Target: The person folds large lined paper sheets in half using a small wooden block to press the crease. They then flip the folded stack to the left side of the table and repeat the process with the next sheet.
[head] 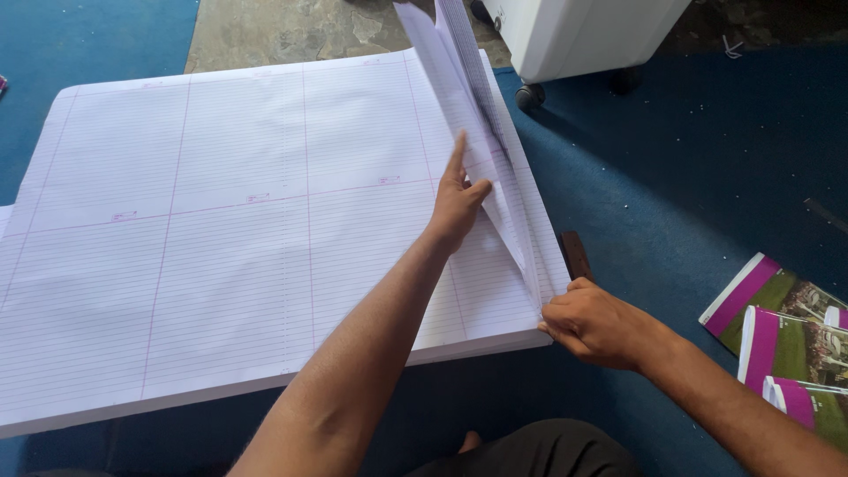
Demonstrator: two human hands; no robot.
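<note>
A thick stack of large white ruled sheets (221,238) with pink lines lies flat on the blue floor. Along its right edge several sheets (468,97) are lifted and stand up on end. My left hand (457,205) reaches across the stack and presses, fingers apart, against the raised sheets near their base. My right hand (594,322) pinches the near right corner of the lifted sheets at the stack's edge. A small dark brown block (575,254) lies on the floor just beyond my right hand, beside the stack.
A white wheeled cabinet (574,35) stands at the back right. Several printed covers with magenta bands (786,344) lie on the blue carpet (689,177) at the right. Bare stone floor (283,31) shows behind the stack. My dark-clothed knee (530,450) is at the bottom.
</note>
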